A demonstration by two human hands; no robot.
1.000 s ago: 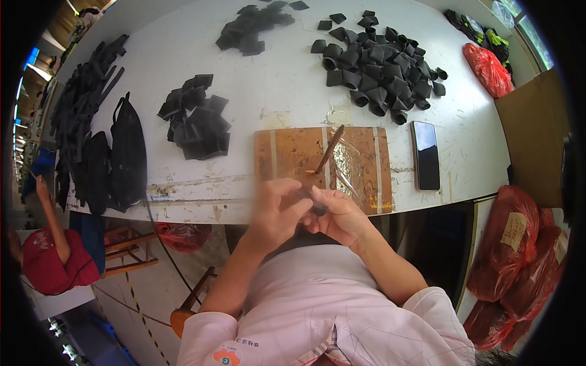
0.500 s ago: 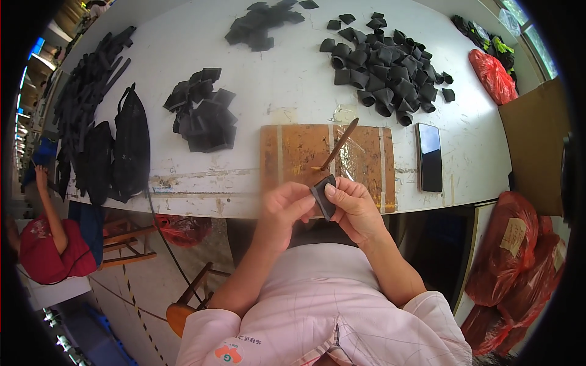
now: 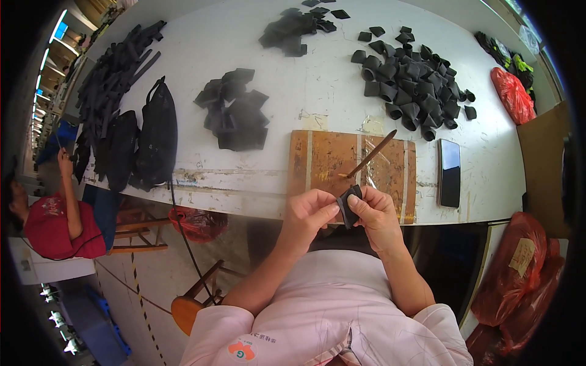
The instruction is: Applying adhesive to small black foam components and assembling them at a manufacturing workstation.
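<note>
The small black folded rubber piece (image 3: 349, 205) sits pinched between your two hands, held in the air just off the near edge of the white tabletop (image 3: 201, 43), below the near edge of the brown wooden work board (image 3: 326, 160).

Your left hand (image 3: 308, 212) is curled, thumb and fingertips pressed to the piece's left side. Your right hand (image 3: 377, 210) closes on its right side, thumb on top, fingers wrapped beneath. Both hands grasp it; neither is slack.

A thin brown wooden stick (image 3: 370, 154) slants across the board, its lower tip just above the piece, its upper end pointing toward the far right corner. Whether your right hand touches it, cannot tell.

On the tabletop around you:
- flat dark smartphone (image 3: 449, 172), just right of the board, near the right edge.
- large heap of short black rubber loops (image 3: 415, 82), far right of the board.
- stack of flat black squares (image 3: 235, 110), left of the board, mid-table.
- smaller black pile (image 3: 296, 30) by the far edge.
- long black strips (image 3: 113, 76) and black bags (image 3: 155, 137) along the left edge.

Red plastic bag (image 3: 511, 94) at the far right corner. A person in a red shirt (image 3: 61, 222) sits off the left edge, well apart. Nothing lies between your hands and the board.
</note>
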